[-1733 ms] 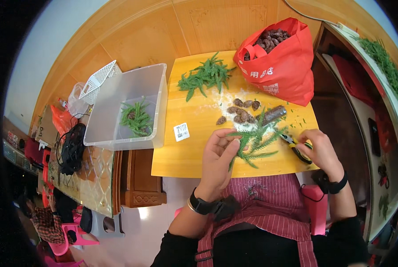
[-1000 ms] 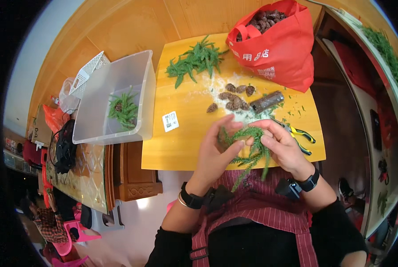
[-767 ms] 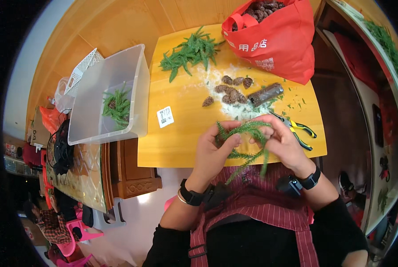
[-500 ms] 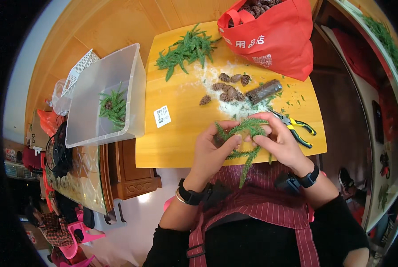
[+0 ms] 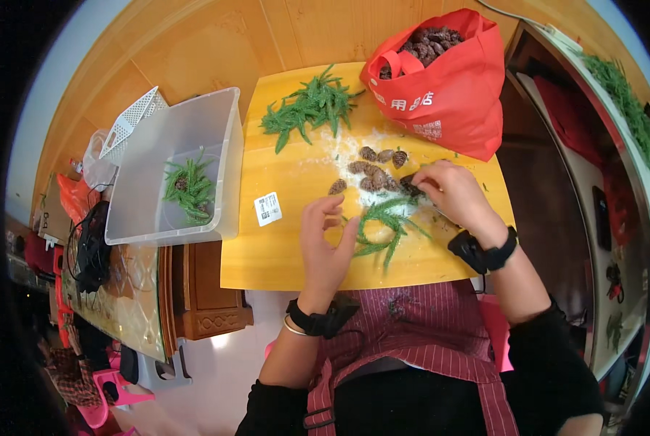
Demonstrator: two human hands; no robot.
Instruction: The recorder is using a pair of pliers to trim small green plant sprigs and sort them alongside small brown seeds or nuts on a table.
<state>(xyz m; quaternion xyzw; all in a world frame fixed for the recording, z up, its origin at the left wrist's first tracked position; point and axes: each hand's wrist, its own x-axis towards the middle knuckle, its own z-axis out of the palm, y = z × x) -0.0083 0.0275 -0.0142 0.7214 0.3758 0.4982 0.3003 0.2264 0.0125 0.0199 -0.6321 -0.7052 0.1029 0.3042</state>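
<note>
A small ring of green artificial pine sprigs (image 5: 389, 222) lies on the yellow board, its tips spread outward. My left hand (image 5: 325, 243) is open at the ring's left side, thumb and fingers apart, with nothing gripped. My right hand (image 5: 452, 192) is closed at the dark brown roll (image 5: 410, 184), its fingertips on the roll's right end, and the hand covers much of it. Several brown pine cones (image 5: 374, 174) lie beside the roll on white powder. The pliers are hidden from sight, apparently under my right hand.
At the back left of the board (image 5: 267, 261) lies a heap of pine sprigs (image 5: 314, 105). A red bag (image 5: 448, 102) full of cones stands back right. Left of the board is a clear plastic bin (image 5: 227, 167) holding a finished-looking sprig ring with a cone. A white label (image 5: 268, 208) lies nearby.
Both hands have let go of the sprig ring, which now rests on the board. My right hand has moved up and right to the roll; my left has drawn slightly left and opened.
</note>
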